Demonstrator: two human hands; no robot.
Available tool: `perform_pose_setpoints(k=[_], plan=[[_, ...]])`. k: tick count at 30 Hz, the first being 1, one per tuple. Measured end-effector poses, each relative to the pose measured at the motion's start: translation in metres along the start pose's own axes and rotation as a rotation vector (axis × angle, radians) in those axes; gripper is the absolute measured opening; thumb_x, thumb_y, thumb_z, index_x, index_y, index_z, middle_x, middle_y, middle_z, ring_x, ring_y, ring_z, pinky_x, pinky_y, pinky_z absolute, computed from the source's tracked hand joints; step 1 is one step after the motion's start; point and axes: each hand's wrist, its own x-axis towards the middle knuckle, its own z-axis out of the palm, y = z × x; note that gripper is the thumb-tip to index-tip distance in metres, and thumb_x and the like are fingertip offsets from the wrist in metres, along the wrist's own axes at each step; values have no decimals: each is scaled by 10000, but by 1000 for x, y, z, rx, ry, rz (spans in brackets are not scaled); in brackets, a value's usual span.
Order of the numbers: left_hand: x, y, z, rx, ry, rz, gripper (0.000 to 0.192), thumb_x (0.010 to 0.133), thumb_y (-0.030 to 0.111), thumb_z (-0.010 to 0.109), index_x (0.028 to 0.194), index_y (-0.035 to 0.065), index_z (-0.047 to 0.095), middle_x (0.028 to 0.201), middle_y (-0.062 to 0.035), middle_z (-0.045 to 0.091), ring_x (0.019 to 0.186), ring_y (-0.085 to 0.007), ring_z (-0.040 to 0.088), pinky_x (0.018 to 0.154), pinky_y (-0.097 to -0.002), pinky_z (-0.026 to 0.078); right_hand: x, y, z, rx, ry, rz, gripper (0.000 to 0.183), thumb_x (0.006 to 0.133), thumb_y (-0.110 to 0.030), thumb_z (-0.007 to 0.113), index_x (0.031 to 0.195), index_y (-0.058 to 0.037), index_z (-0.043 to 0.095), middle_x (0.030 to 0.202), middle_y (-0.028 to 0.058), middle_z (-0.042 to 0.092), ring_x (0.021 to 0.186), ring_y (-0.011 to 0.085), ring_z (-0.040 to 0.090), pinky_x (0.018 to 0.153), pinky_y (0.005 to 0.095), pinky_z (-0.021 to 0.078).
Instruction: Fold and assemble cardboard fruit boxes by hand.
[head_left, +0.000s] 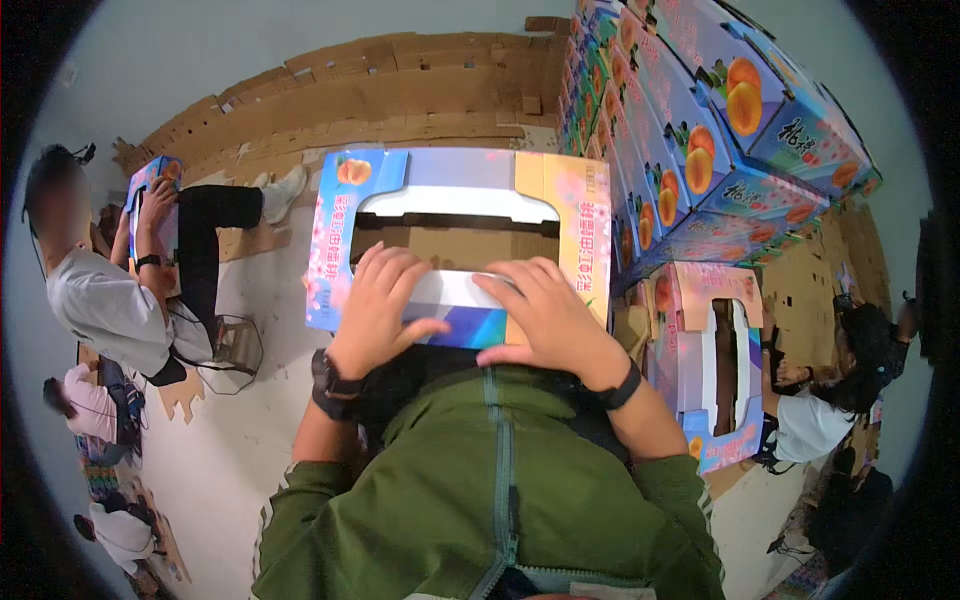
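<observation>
A printed cardboard fruit box (465, 169) rests before me at my lap, with a wide cut-out in its top that shows the brown inside. My left hand (386, 307) lies on the near left part of the top, fingertips at the cut-out's edge and thumb pointing inward. On the near right part lies my right hand (544, 315), its fingers over the white folded flap (450, 291) along the near edge of the opening. Both hands touch the box with their fingers somewhat spread; whether they press or pinch the card cannot be told.
Tall stacks of printed fruit boxes (697, 165) rise at the right. Another box (679, 360) with a cut-out stands at my right, near a person (817, 412). At the left a seated person (112, 300) holds a box. Cardboard sheets (420, 75) line the wall base.
</observation>
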Motion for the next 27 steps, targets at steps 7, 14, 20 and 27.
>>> perform_pose_setpoints(k=[7,14,20,27], plan=[[-21,-11,-17,-27,-49,-6,1021,612,468,949,1462,63,555,1459,-132,591,1416,-379,486,1199,-558,346,-16,3,-6,-129,-1,147,1134,717,-703,804,1558,-47,420,1372,215,559,1346,416,509,1236,645,235],[-22,-6,-5,-143,50,-109,983,529,343,974,1396,58,609,1373,-132,629,1302,-379,541,1103,-516,419,-16,13,4,-133,70,104,1009,735,-703,794,1456,-50,525,1190,171,590,1193,380,568,1236,636,252],[-19,-9,-9,-70,-12,-27,1009,557,374,972,1427,41,584,1424,-159,600,1344,-396,511,1122,-523,413,-15,13,5,-140,59,121,989,732,-705,795,1435,-56,543,1180,163,601,1190,384,576,1232,622,270],[-21,1,1,19,49,-26,1016,638,443,952,1466,27,535,1441,-170,578,1355,-419,495,1131,-543,412,-14,17,1,-131,77,73,952,749,-702,780,1420,-58,578,1183,160,611,1183,373,582,1249,599,263]])
